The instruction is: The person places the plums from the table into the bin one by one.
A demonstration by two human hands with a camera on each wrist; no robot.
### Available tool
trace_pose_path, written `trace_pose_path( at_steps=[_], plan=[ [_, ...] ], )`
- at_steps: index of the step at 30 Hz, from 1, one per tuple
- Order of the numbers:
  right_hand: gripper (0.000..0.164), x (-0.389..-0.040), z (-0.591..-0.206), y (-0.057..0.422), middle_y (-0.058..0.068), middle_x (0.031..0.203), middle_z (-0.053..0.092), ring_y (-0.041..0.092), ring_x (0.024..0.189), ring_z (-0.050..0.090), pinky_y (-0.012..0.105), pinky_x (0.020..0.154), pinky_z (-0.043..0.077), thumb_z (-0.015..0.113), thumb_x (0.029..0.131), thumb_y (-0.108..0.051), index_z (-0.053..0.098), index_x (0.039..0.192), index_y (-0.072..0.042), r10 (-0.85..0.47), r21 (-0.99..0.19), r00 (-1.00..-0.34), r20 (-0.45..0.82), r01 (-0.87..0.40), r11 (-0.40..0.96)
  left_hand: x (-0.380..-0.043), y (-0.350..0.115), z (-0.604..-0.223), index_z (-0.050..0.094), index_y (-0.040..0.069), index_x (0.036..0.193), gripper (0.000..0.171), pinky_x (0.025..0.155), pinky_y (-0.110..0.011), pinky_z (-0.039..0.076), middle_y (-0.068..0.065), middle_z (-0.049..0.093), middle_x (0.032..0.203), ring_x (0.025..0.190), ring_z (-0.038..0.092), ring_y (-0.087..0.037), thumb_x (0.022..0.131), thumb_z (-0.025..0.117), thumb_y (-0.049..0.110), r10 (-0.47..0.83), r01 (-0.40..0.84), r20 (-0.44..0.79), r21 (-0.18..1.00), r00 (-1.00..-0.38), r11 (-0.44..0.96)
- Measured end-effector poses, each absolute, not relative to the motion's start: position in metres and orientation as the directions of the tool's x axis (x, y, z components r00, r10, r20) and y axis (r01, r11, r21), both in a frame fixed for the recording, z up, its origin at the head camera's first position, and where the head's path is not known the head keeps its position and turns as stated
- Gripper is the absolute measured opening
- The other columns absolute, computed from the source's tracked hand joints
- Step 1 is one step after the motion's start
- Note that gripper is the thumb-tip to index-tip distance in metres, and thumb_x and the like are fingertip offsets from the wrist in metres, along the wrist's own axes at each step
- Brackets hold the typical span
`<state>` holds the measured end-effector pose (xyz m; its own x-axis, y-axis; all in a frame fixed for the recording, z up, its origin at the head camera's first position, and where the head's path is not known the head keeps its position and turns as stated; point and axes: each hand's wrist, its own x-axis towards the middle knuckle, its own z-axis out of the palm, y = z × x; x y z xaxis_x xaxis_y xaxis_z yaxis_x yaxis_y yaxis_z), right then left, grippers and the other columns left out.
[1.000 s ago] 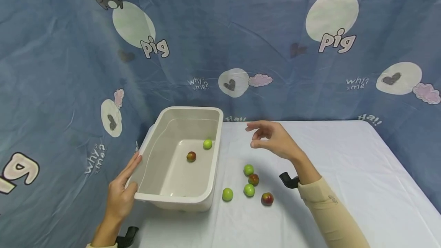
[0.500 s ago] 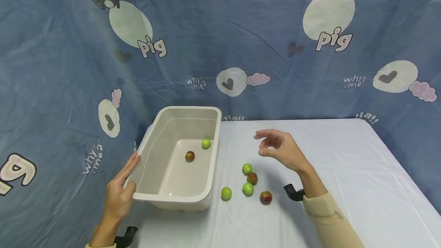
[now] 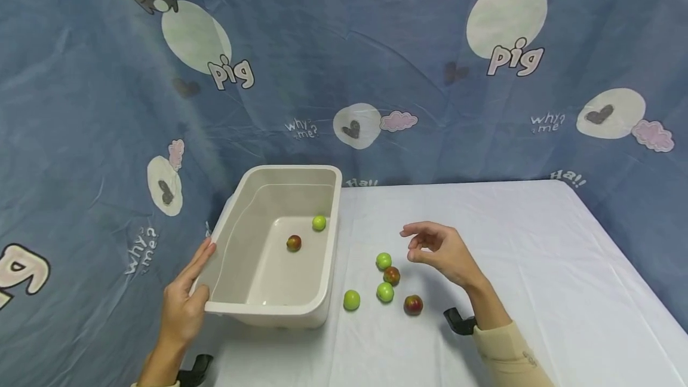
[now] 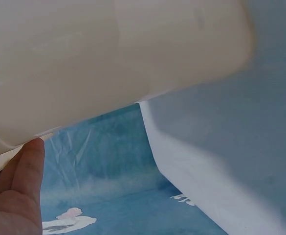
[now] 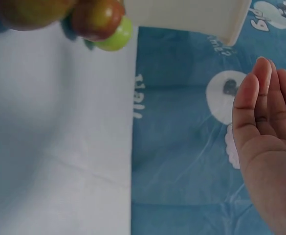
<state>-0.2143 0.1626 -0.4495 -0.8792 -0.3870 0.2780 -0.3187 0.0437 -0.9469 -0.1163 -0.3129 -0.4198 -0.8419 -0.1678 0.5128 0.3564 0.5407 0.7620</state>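
My left hand (image 3: 183,303) holds the left rim of a cream plastic tub (image 3: 321,309) near its front corner; the left wrist view shows the fingers (image 4: 28,171) at the tub's edge. Inside lie a small round green fruit (image 3: 319,223) and a red-brown one (image 3: 293,243). My right hand (image 3: 443,252) hovers over the table with loosely bent fingers, thumb apart, holding nothing. Close to it on the cloth sit a green fruit (image 3: 384,261), a red-brown fruit (image 3: 392,276), another green fruit (image 3: 384,292) and a dark red fruit (image 3: 413,305).
One more green fruit (image 3: 352,300) lies beside the tub's right wall. A white cloth (image 3: 537,255) covers the table, and a blue curtain printed with pigs (image 3: 408,76) hangs behind it. Both wrists wear black straps.
My right hand has moved down and slightly right, closer to the fruits on the cloth. The left hand keeps its place on the tub. The whole scene has shifted slightly left in view.
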Motion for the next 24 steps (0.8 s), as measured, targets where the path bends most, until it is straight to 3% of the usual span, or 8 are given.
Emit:
trace_pose_path(
  at_steps=[10,19,24],
  plan=[
    [0.045,-0.199,-0.471,0.163,0.018,0.117,0.069,0.024,0.093,0.066,0.028,0.078,0.055,0.077,0.088,-0.001,0.061,0.129,0.008,-0.356,-0.961,-0.894,0.271,-0.275,-0.042,-0.115,-0.314,-0.417,0.063,0.002,0.138,0.071,0.106,-0.015,0.035,-0.01,0.055,0.148,0.139,0.047,-0.012,0.074,0.043,-0.019,-0.17,0.354,0.516,0.757,-0.839,0.548],
    [0.044,-0.187,-0.484,0.164,0.036,0.117,0.062,0.022,0.093,0.066,0.026,0.08,0.055,0.075,0.087,0.004,0.06,0.127,0.013,-0.303,-0.966,-0.918,0.256,-0.231,-0.116,-0.115,-0.313,-0.418,0.062,0.005,0.139,0.071,0.105,-0.014,0.035,-0.009,0.054,0.149,0.139,0.047,-0.012,0.075,0.043,-0.018,-0.176,0.33,0.494,0.766,-0.852,0.551],
    [0.045,-0.18,-0.494,0.166,0.037,0.117,0.061,0.021,0.093,0.065,0.026,0.079,0.055,0.075,0.087,0.004,0.059,0.127,0.013,-0.298,-0.969,-0.923,0.242,-0.214,-0.124,-0.116,-0.313,-0.419,0.062,0.006,0.14,0.069,0.106,-0.014,0.034,-0.008,0.053,0.149,0.139,0.046,-0.011,0.077,0.043,-0.017,-0.182,0.311,0.478,0.77,-0.859,0.557]
  ],
)
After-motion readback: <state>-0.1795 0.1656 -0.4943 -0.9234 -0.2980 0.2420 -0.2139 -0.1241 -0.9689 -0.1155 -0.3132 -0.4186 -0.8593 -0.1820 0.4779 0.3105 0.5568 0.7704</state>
